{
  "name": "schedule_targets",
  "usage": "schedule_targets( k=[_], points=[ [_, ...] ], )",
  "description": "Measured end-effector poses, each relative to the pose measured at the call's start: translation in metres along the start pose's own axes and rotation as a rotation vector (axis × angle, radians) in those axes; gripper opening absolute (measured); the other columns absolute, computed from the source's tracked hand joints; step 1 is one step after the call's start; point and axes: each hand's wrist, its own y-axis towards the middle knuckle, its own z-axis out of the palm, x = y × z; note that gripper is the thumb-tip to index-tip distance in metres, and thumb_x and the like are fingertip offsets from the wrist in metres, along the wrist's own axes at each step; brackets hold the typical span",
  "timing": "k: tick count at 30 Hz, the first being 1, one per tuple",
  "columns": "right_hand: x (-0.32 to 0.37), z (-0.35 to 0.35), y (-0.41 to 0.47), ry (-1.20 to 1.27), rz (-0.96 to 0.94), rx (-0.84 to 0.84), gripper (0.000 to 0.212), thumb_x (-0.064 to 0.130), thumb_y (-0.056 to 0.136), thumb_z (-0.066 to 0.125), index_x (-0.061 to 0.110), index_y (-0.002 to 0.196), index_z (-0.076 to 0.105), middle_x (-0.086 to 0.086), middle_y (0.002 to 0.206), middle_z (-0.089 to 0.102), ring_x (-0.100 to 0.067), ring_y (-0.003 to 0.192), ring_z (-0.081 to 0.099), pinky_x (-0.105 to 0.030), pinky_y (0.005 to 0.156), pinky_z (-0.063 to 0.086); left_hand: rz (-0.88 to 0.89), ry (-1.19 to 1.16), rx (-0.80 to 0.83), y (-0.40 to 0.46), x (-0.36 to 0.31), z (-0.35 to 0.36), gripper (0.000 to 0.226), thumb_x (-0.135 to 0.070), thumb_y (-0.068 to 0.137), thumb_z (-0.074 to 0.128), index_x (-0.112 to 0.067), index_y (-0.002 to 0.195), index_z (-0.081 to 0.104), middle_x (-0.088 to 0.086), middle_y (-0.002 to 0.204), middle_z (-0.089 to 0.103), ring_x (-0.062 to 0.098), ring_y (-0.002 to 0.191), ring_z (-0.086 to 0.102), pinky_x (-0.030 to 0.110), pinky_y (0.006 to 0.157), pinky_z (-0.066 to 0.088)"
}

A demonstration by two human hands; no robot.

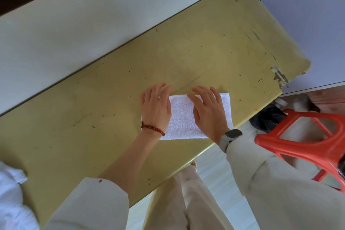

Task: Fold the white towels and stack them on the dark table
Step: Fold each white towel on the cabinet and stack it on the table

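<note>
Head view: left hand [155, 107] and right hand [209, 112] lie flat, fingers straight, on folded white terry towel [182, 117] on yellow-green counter [112, 99]. Soft, light; best taken at corners.

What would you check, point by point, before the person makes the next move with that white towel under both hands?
1. Towel lies flat on the table: ok, no bunching shows.
2. Left hand pressing with straight fingers: ok.
3. Right hand pressing the other half, fingers straight: ok.
4. Towel clear of the table's near edge: ok, though its right corner lies close to the edge.
5. More towels within reach: a white heap shows at the table's left end; whether it is towels, cannot tell.
6. A stack of folded towels already started: cannot tell, none is in view.
</note>
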Motion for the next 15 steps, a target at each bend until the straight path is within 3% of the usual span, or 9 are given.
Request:
schedule_targets(
  k=[4, 6, 10, 15],
  points=[
    [0.009, 0.001, -0.027, -0.188, 0.049, 0.229, 0.042, 0.015, 0.086, 0.036, 0.004, 0.121, 0.055, -0.015, 0.136, 0.049, -0.032, 0.129, 0.041, -0.055, 0.106, 0.027, 0.187, 0.091, 0.122, -0.031, 0.002, 0.003, 0.037, -0.012, 0.086, 0.037, -0.011, 0.118, 0.056, 0.006, 0.125, 0.058, 0.024, 0.119, 0.051, 0.042, 0.102, 0.029],
    [0.009, 0.005, -0.029, -0.246, 0.111, 0.325, 0.045, 0.024, 0.090, 0.032, 0.008, 0.128, 0.050, -0.016, 0.140, 0.044, -0.035, 0.131, 0.038, -0.055, 0.107, 0.022, 0.172, 0.163, 0.257, -0.039, -0.001, 0.009, 0.041, -0.023, 0.091, 0.032, -0.011, 0.127, 0.046, 0.009, 0.133, 0.052, 0.028, 0.126, 0.046, 0.051, 0.108, 0.024],
    [-0.003, 0.009, -0.034, -0.261, 0.181, 0.400, 0.050, 0.036, 0.094, 0.024, 0.022, 0.140, 0.037, -0.015, 0.147, 0.034, -0.037, 0.136, 0.029, -0.052, 0.110, 0.013, 0.101, 0.246, 0.418, -0.039, 0.001, 0.018, 0.050, -0.037, 0.093, 0.024, -0.022, 0.140, 0.030, 0.006, 0.146, 0.037, 0.031, 0.136, 0.025, 0.062, 0.107, 0.011],
    [-0.008, 0.005, -0.039, -0.225, 0.263, 0.379, 0.050, 0.035, 0.094, 0.023, 0.023, 0.142, 0.029, -0.014, 0.148, 0.031, -0.034, 0.137, 0.023, -0.049, 0.111, 0.008, 0.068, 0.287, 0.466, -0.036, 0.002, 0.014, 0.054, -0.044, 0.091, 0.021, -0.028, 0.142, 0.027, 0.001, 0.149, 0.031, 0.032, 0.138, 0.024, 0.066, 0.105, 0.006]
  ],
)
